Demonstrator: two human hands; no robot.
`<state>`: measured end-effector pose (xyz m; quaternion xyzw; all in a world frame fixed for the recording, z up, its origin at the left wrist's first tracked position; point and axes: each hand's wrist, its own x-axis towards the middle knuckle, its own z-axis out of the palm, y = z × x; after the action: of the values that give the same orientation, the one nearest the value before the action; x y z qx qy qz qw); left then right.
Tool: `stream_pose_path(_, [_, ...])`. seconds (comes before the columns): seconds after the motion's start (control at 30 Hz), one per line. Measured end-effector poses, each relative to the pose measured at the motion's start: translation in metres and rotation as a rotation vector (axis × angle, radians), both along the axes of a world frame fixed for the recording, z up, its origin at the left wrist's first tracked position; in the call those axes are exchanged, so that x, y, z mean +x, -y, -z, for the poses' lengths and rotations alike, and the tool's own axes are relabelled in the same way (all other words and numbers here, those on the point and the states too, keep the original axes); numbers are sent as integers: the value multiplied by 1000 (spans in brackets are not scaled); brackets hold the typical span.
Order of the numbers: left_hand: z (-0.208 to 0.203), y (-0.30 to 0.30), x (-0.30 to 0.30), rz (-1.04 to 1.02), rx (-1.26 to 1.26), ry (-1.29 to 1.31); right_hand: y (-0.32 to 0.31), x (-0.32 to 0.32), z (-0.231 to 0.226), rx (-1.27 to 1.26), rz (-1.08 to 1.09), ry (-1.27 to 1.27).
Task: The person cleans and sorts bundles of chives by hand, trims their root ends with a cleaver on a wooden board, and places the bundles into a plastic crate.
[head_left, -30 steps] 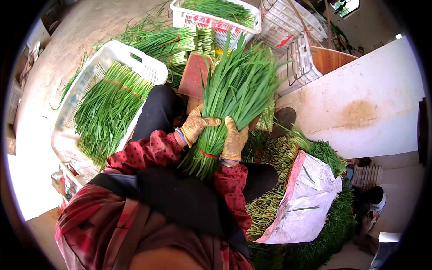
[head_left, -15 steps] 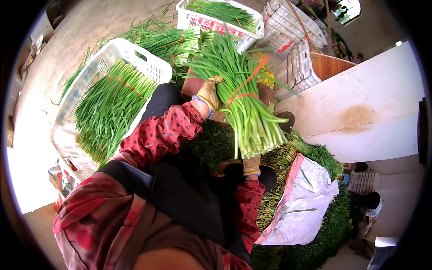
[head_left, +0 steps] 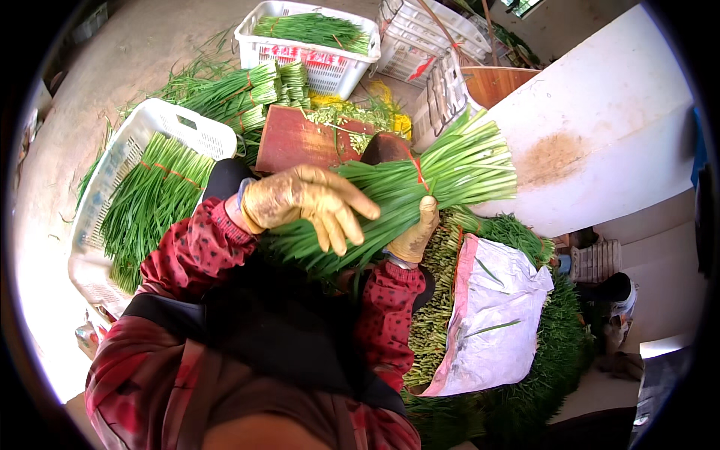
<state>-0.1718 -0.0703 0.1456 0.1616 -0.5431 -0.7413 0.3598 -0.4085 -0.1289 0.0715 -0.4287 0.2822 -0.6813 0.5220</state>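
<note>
A thick bundle of garlic chives [head_left: 469, 166], tied with an orange-red band, lies tilted across my lap. Its pale cut ends point to the upper right and its green leaves trail to the lower left. My right hand [head_left: 415, 234], in a stained yellow glove, grips it from the near side close to the band. Above the leaves is my left hand [head_left: 304, 204], gloved likewise, with its fingers stretched apart and holding nothing. Whether its fingertips touch the leaves I cannot tell. Beyond the bundle sits a reddish-brown board [head_left: 292, 141] with green trimmings on it.
At left a white crate [head_left: 214, 135] holds banded chives; another white crate [head_left: 315, 64] stands at the back. More bundles [head_left: 232, 94] lie between them. To my right, a white sack [head_left: 502, 322] covers part of a chive pile [head_left: 431, 330], beside a white panel [head_left: 600, 112].
The bundle has turned, its cut ends swinging from pointing down to the upper right. My left hand has let go of it and moved nearer; my right hand now holds it by the band.
</note>
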Motion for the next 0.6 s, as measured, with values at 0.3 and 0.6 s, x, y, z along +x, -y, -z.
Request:
stream_pose_path(0.3, [14, 46, -37, -811, -287, 438, -36, 28, 15, 165, -48, -257])
stream_pose_path(0.6, [51, 53, -38, -832, -248, 74, -41, 34, -29, 219, -69, -1178])
